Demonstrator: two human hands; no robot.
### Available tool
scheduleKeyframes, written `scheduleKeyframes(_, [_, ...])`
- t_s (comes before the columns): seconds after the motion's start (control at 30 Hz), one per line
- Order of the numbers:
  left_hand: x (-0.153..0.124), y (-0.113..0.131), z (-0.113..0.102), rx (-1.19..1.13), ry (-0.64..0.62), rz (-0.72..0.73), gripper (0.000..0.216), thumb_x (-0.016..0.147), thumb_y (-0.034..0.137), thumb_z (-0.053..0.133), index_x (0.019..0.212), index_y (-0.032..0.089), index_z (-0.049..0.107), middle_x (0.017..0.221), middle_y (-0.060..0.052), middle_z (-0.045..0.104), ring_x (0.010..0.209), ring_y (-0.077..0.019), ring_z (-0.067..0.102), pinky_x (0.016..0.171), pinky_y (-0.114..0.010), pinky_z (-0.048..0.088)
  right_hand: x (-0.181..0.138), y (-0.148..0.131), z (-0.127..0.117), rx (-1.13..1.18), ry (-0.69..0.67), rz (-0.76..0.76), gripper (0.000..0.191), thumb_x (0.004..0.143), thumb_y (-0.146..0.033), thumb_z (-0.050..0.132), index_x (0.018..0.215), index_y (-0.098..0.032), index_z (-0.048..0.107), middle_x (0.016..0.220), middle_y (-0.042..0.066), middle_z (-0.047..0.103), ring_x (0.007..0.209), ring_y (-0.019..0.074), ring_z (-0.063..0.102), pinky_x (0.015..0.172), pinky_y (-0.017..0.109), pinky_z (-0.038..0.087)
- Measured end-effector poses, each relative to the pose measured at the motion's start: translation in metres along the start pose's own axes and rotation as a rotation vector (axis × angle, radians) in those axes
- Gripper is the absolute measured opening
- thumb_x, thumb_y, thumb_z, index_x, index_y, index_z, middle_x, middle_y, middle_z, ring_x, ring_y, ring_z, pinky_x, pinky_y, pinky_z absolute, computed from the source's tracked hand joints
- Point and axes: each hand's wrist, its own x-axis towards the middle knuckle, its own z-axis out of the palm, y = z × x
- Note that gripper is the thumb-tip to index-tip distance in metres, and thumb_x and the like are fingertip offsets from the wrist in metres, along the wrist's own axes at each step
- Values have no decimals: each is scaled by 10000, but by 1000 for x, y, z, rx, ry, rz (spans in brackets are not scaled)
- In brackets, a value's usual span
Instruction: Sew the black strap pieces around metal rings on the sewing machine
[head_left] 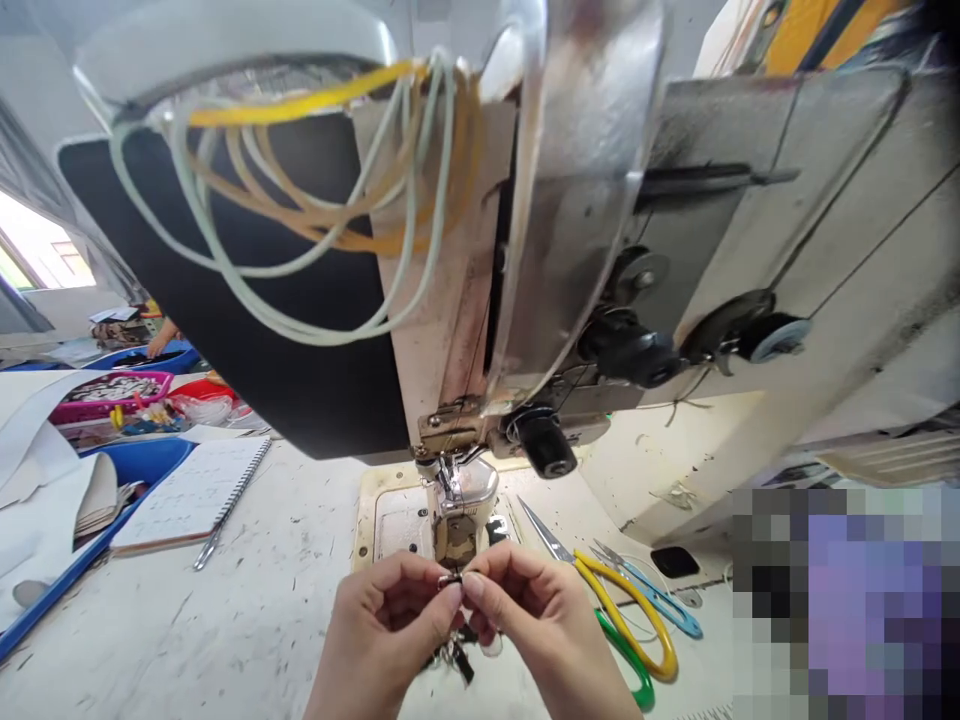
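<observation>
Between my two hands is a small black piece with a shiny silvery part, its exact kind too small to make out. My left hand pinches one end between thumb and forefinger. From the other side, my right hand holds it in the same kind of pinch. Just below the fingers, several small black and shiny pieces lie on the white table, partly hidden by my hands. The presser foot area of a sewing machine stands right behind my fingertips.
Right of my hands lie scissors with yellow and green handles and blue thread snips. To the left are a spiral notebook, a pen and a blue tray. Farther back, a pink basket and another person's hand show.
</observation>
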Motion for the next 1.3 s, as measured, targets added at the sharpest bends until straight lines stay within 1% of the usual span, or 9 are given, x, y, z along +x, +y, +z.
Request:
scheduleKeyframes(0.17, [24,29,5,-164,-37,-46,253,699,306,874,655,133,695,558,9,669,541,-69,587,543,-133,472,20,-24,5,-163,15,-137,305,844,-452,728,766,-159,696,656,33,667,584,140,591,535,228,489])
scheduleKeyframes(0.3, [47,34,10,-375,71,-122,239,614,211,908,648,120,689,575,20,653,497,-47,561,483,-106,477,29,-30,-4,-619,173,-552,90,908,-270,642,887,-215,710,770,28,672,576,135,579,539,235,494])
scheduleKeyframes(0.37, [54,33,12,-415,134,-141,209,597,161,892,666,117,700,602,10,677,489,-47,579,473,-106,497,30,-30,-12,-810,165,-741,188,932,-176,557,1003,-240,718,873,46,680,636,147,611,585,247,511])
scheduleKeyframes(0.47, [60,32,14,-426,189,-151,166,609,103,851,661,120,695,586,0,690,463,-55,597,454,-109,512,31,-29,-21,-955,108,-889,372,925,-76,453,1157,-258,680,992,66,677,678,150,649,624,264,533])
scheduleKeyframes(0.6, [61,31,14,-438,230,-143,154,614,67,834,636,124,693,561,-3,696,438,-65,604,425,-110,510,34,-29,-25,-1084,90,-931,440,903,-45,450,1230,-265,646,1044,82,678,742,187,676,626,295,544])
scheduleKeyframes(0.83, [65,25,12,-460,221,-115,95,638,101,839,645,137,751,586,-16,723,459,-79,620,441,-119,518,36,-29,-25,-1196,81,-953,426,893,-32,447,1200,-227,669,942,95,681,802,225,684,654,323,550])
scheduleKeyframes(1.07, [66,28,9,-425,119,-97,187,571,239,915,600,133,763,575,-6,702,477,-50,579,469,-95,491,36,-27,-27,-1168,58,-914,428,902,-45,420,1197,-230,669,1005,106,664,746,183,690,588,269,530])
scheduleKeyframes(1.2, [70,33,7,-368,72,-66,223,556,257,921,608,107,765,577,-8,692,489,-40,567,484,-87,488,39,-27,-27,-1119,49,-819,477,900,-37,414,1265,-248,636,984,80,662,746,166,684,606,258,531])
scheduleKeyframes(1.3, [73,34,6,-350,54,-69,207,581,243,907,608,106,755,575,4,679,487,-32,559,485,-76,480,31,-26,-28,-1032,59,-793,498,891,-6,410,1249,-264,641,1097,70,649,830,156,675,701,271,531])
